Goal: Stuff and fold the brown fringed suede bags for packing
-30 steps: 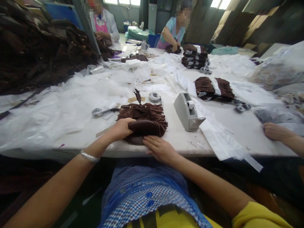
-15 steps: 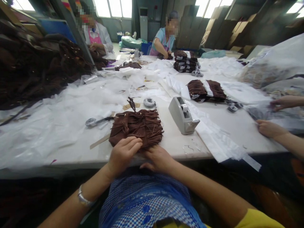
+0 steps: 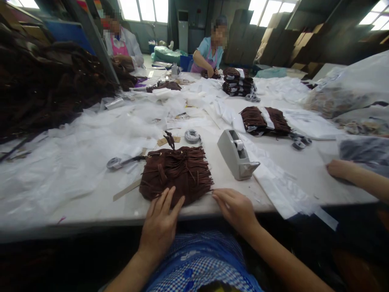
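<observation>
Fringed bag (image 3: 174,178) was seemingly being straightened under left hand (image 3: 159,227), fingers extended; pinch of fringe (image 3: 204,172) by right hand (image 3: 238,209) could not be told; steady hold seemed needed next

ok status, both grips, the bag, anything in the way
Left grip open, on brown fringed bag. Right grip by bag's near right corner, hold unclear. Nothing blocking; tape dispenser stands apart, to bag's right.
</observation>
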Tool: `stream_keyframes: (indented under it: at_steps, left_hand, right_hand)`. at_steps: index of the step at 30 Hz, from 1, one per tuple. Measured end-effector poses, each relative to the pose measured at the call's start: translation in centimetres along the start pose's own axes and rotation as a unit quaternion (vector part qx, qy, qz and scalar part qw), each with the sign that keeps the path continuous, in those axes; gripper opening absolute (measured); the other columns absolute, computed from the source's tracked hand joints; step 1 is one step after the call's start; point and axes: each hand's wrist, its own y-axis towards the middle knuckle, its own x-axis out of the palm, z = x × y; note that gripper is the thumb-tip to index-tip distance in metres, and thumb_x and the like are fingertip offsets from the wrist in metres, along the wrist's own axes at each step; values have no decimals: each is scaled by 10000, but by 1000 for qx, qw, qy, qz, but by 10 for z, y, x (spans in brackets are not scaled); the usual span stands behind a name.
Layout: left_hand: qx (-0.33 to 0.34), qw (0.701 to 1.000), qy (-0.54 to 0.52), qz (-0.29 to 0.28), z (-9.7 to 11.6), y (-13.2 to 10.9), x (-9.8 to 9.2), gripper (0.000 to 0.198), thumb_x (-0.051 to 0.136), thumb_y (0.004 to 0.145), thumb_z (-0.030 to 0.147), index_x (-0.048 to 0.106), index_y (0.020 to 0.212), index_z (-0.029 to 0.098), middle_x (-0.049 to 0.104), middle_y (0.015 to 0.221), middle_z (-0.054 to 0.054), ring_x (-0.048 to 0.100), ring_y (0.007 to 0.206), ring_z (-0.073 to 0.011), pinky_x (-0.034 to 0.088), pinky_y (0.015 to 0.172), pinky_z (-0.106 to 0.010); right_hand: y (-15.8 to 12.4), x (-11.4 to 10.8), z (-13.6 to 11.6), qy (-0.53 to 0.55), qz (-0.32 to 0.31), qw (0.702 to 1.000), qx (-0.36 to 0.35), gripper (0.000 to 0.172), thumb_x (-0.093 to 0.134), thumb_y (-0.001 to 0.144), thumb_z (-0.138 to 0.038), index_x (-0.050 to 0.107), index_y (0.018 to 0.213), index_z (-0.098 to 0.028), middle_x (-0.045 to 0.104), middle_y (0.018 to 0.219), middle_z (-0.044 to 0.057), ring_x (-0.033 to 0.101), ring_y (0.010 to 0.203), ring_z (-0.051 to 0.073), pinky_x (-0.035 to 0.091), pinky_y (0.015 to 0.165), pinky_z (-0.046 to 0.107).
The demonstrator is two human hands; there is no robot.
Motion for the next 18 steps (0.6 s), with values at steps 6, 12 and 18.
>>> stream_keyframes:
  at_steps: [6, 12, 18]
  left_hand:
    - [0, 1000, 6, -3, -4, -9, -3, 516, 477, 895, 85, 529, 1399, 180, 506, 1470, -134, 525, 1300, -321, 469, 1019, -489]
    - [-43, 995, -58, 75, -22, 4, -42, 266, 537, 936, 198, 663, 1170, 195, 727, 1174, -62, 690, 1033, -221, 541, 895, -353]
    - [75, 991, -109, -3, 0, 83, -14, 397, 430, 967, 189, 571, 1338, 174, 579, 1412, -79, 534, 1303, -222, 457, 1069, -402]
  right_hand:
    - [23, 32, -34, 38, -74, 984, -155, 383, 511, 974, -235, 572, 1342, -145, 611, 1360, 107, 504, 1326, 240, 417, 1125, 442]
    - [23, 62, -24, -9, -171, 970, -171, 540, 519, 964, -266, 415, 1477, -138, 454, 1509, 108, 324, 1452, 243, 306, 1195, 474]
    - [15, 71, -25, 24, -108, 982, -154, 442, 556, 910, -207, 585, 1351, -194, 670, 1263, 110, 511, 1308, 267, 285, 1196, 522]
